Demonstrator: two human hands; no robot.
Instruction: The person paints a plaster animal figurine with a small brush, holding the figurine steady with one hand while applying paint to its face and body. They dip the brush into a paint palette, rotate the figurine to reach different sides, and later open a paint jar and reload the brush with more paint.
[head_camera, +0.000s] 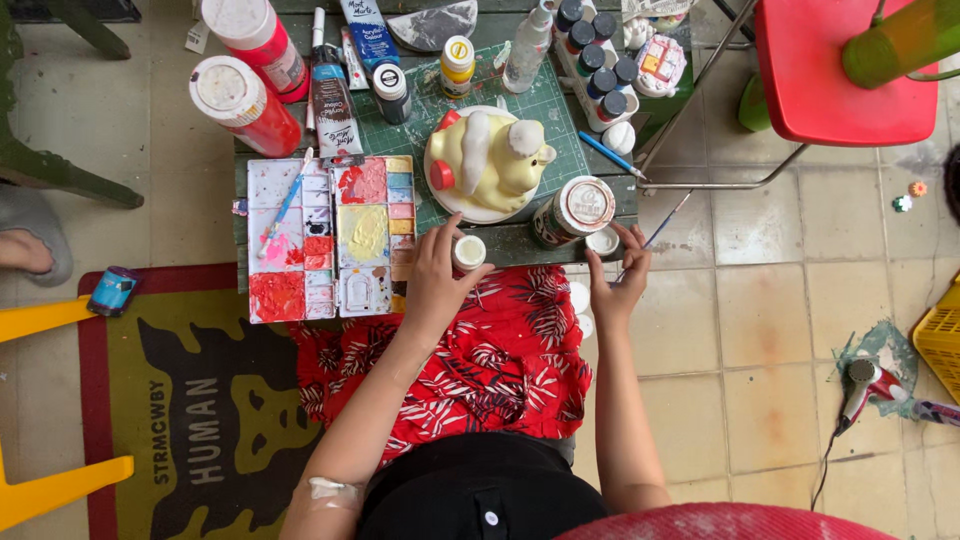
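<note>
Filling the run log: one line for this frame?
left hand: holds small white jar | right hand: thin paintbrush, touching white lid | yellow figurine ahead

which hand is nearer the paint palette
Left. The left hand grips a small white bottle right beside the paint palette; the right hand is farther off, by the jar.

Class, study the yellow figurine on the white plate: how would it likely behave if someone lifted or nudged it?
The yellow figurine looks like glazed or painted ceramic, so probably stiff, fragile and fairly heavy for its size. Its rounded, glossy surface may be slippery. Sitting loose on the white plate, it might slide or tip if pushed.
</note>
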